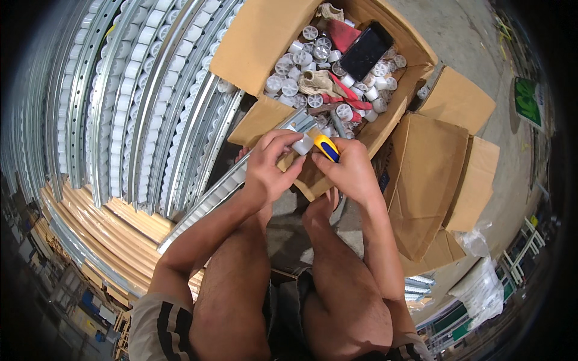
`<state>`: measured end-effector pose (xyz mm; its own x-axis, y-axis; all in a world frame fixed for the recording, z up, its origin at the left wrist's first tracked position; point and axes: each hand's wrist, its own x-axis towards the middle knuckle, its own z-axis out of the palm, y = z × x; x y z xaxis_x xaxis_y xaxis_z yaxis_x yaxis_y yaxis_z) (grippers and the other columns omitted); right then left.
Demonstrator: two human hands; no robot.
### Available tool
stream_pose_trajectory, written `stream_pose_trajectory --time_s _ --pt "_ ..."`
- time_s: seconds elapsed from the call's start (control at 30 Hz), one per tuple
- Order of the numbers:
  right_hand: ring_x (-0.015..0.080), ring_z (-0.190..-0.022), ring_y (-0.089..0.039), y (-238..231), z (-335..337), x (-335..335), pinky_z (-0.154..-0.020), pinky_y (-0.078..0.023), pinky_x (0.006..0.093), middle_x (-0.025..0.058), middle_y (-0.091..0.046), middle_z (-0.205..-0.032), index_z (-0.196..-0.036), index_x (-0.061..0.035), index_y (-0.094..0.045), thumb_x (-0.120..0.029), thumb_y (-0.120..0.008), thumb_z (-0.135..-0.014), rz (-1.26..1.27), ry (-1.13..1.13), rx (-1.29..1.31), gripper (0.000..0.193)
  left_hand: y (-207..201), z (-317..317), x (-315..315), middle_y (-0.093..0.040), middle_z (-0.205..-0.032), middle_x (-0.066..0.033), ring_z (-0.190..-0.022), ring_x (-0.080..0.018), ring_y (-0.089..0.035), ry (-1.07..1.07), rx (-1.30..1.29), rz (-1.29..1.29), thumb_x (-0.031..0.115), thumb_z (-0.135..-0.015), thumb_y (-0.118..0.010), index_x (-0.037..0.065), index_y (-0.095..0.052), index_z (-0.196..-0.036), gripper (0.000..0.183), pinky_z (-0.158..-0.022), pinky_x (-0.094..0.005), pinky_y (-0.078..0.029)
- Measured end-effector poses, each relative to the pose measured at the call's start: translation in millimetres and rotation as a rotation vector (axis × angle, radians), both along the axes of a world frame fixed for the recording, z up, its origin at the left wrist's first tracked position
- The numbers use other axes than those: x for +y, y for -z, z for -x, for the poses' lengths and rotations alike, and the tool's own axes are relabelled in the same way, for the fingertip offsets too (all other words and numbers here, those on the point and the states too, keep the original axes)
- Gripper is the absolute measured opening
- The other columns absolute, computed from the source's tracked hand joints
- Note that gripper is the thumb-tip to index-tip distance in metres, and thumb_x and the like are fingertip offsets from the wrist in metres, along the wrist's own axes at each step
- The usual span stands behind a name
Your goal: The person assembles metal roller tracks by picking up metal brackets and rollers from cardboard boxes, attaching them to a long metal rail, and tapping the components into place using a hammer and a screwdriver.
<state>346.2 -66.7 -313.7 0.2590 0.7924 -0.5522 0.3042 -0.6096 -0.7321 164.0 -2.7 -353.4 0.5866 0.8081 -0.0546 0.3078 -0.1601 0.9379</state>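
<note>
White roller (303, 145): one, pinched by left fingers (282, 138); right fingers (324, 164) grip one yellow-blue cutter (327, 148); one phone (366, 51) beyond.

Head-worn fisheye, facing steeply down, near

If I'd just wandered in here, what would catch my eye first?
Probably the bright yellow-and-blue tool in the right hand, beside a small white roller pinched in the left hand. Just beyond sits an open cardboard box heaped with white wheels, a black phone lying on top. Long metal rails lined with rollers sweep across the left side.
</note>
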Motion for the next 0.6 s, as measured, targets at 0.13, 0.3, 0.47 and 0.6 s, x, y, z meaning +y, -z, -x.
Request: stream_pose_trajectory --time_s 0.13,0.3,0.47,0.6 --pt "0.0278 -0.057 -0.061 4.9 -5.9 -2.6 -0.06 -0.049 0.0418 0.0211 -0.062 -0.064 -0.087 0.0076 -0.068 -0.02 -0.077 -0.081 0.041 0.041 0.109 0.03 9.7 -0.5 -0.7 -0.065 -0.117 -0.0141 -0.101 -0.0274 -0.066 0.07 -0.017 -0.168 -0.003 -0.075 -0.078 0.002 -0.067 -0.117 0.044 -0.082 -0.0347 -0.057" --pt "0.0163 -0.064 -0.055 8.8 -7.2 -3.0 -0.063 -0.048 0.0373 0.0131 -0.064 -0.07 -0.092 0.0076 -0.067 -0.018 -0.078 -0.083 0.014 0.127 0.117 0.029 7.1 -4.7 -2.4 -0.066 -0.115 -0.0149 -0.102 -0.0283 -0.066 0.072 -0.027 -0.205 -0.003 -0.075 -0.078 0.002 -0.068 -0.115 0.042 -0.082 -0.0345 -0.056" --pt "0.0134 -0.07 -0.054 14.5 -14.4 4.4 -0.066 -0.048 0.0353 0.0119 -0.064 -0.075 -0.097 0.0073 -0.066 -0.017 -0.078 -0.082 -0.028 0.129 0.256 0.031 3.1 -8.4 3.4 -0.067 -0.116 -0.0151 -0.098 -0.0241 -0.068 -0.016 0.005 -0.076 -0.002 -0.076 -0.078 0.001 -0.068 -0.114 0.04 -0.083 -0.0321 -0.056" --pt "0.01 -0.086 -0.06 23.0 -12.7 4.8 -0.079 -0.05 0.0291 0.0042 -0.068 -0.092 -0.107 0.0035 -0.067 -0.012 -0.077 -0.084 -0.028 0.105 0.236 0.029 5.4 -9.7 1.3 -0.068 -0.118 -0.0141 -0.097 -0.0187 -0.068 -0.054 -0.044 0.143 -0.003 -0.079 -0.078 0.0 -0.067 -0.117 0.04 -0.084 -0.0293 -0.056"
